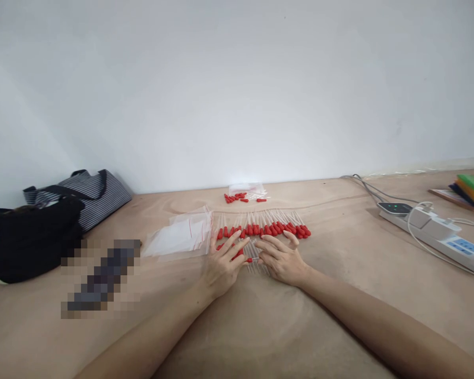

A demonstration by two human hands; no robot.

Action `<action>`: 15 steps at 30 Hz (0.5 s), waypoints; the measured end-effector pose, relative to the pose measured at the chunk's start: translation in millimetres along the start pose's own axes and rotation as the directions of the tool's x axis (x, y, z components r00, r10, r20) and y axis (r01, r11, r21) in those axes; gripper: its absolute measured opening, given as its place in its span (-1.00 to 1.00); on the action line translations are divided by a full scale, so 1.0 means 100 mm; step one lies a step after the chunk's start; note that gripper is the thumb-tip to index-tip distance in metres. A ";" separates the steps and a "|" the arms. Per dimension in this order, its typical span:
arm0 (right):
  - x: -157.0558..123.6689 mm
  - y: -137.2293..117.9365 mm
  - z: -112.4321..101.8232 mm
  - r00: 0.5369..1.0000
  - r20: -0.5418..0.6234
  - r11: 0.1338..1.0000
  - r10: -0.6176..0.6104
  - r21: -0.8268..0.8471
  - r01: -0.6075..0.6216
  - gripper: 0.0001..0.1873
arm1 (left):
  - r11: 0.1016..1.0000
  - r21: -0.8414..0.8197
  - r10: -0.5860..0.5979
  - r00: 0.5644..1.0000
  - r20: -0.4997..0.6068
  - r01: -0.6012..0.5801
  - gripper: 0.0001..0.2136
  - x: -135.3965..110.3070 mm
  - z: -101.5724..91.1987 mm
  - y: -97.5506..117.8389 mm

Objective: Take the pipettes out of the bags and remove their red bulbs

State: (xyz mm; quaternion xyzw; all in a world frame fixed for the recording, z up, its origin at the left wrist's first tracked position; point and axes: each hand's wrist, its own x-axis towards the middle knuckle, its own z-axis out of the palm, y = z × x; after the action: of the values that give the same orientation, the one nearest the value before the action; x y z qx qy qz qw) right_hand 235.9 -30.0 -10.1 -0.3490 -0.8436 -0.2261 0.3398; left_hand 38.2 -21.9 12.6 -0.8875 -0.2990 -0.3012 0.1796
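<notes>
My left hand (pixel 223 267) is closed, thumb and fingertips on a red rubber bulb (pixel 249 260). Facing it, my right hand (pixel 282 259) is closed on the clear tube of the same dropper, so the two hands nearly meet. Under and between them lie loose clear tubes (pixel 253 269) and some red bulbs, partly hidden by my left fingers. Just beyond my fingertips stretches a row of droppers with red bulbs (pixel 276 228), their bulbs toward me and clear tubes pointing to the wall.
Clear zip bags (pixel 181 234) are stacked left of the row. Farther back lie more red bulbs (pixel 232 198) and tubes by another bag. Bags (pixel 35 237) stand at the left, near a blurred dark object (pixel 105 276). A power strip (pixel 454 242) with cables lies at the right.
</notes>
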 end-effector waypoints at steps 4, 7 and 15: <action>-0.05 0.09 -0.05 0.995 -0.013 0.995 0.099 -0.013 -0.099 -0.80 | 0.995 0.015 -0.094 0.995 0.015 0.094 -0.76 -0.06 -0.06 -0.12; -0.08 0.16 -0.11 0.978 0.000 0.978 0.208 -0.029 -0.208 -0.77 | 0.970 -0.012 -0.241 0.970 -0.006 0.241 -0.80 -0.09 -0.09 -0.19; -0.03 0.13 -0.05 0.888 0.130 0.897 0.442 -0.030 -0.442 -0.75 | 0.850 -0.031 -0.526 0.851 0.012 0.526 -0.84 -0.03 -0.03 -0.22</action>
State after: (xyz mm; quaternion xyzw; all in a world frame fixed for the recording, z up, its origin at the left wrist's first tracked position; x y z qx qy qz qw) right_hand 249.7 -26.2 -7.1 -0.5459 -0.7629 -0.1188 0.3253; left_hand 20.6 -8.1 16.3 -0.7753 -0.5255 -0.3422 0.0755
